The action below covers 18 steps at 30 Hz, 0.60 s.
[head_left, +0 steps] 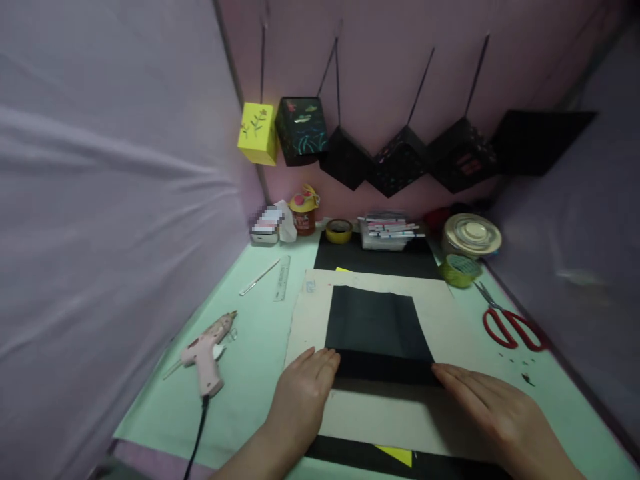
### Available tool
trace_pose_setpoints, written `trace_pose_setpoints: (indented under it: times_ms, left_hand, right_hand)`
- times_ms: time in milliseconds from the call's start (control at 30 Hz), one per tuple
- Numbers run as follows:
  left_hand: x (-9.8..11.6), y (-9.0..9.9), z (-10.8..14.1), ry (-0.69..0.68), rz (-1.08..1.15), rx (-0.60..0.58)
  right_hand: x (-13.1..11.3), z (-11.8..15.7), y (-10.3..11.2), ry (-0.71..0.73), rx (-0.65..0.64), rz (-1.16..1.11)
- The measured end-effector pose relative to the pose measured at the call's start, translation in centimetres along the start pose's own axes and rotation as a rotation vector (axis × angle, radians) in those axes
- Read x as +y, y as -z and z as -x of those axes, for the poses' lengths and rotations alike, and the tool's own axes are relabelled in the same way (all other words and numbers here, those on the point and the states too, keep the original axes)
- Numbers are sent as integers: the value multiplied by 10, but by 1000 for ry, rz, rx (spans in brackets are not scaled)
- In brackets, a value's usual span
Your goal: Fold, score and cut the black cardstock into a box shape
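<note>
A black paper sheet (375, 323) lies on a pale board in front of me, with a crease across it and a darker strip along its near side. My left hand (307, 383) is at the left end of that strip, fingers together and closed on the paper's edge. At the opposite end, my right hand (493, 403) grips the right edge with its fingers pressed together. Both thumbs are mostly hidden. Under the paper, the pale board (370, 420) rests on larger black sheets (320, 448), where a bit of yellow paper (397, 455) shows.
On the left are a pink glue gun (207, 353) with its cord, a craft knife (259, 277) and a clear ruler (283, 279). Red-handled scissors (510, 323) lie right, near a tape roll (459, 270). Behind stand a marker box (385, 233) and a jar (303, 217); paper boxes (303, 130) hang above.
</note>
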<state>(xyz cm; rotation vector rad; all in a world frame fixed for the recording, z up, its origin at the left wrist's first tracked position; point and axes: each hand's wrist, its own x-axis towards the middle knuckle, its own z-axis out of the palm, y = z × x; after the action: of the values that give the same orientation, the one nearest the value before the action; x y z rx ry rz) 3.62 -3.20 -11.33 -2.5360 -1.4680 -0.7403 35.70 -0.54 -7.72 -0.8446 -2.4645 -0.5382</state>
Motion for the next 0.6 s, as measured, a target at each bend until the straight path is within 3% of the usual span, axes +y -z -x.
trace_pose_setpoints:
  times_ms: [433,600]
  left_hand:
    - [-4,10,-3,-106,-5,116]
    - [-4,12,-2,-145,-45,82]
  right_hand:
    - [-6,22,4,-123,-4,-59]
    - [-6,29,0,-125,-37,-86]
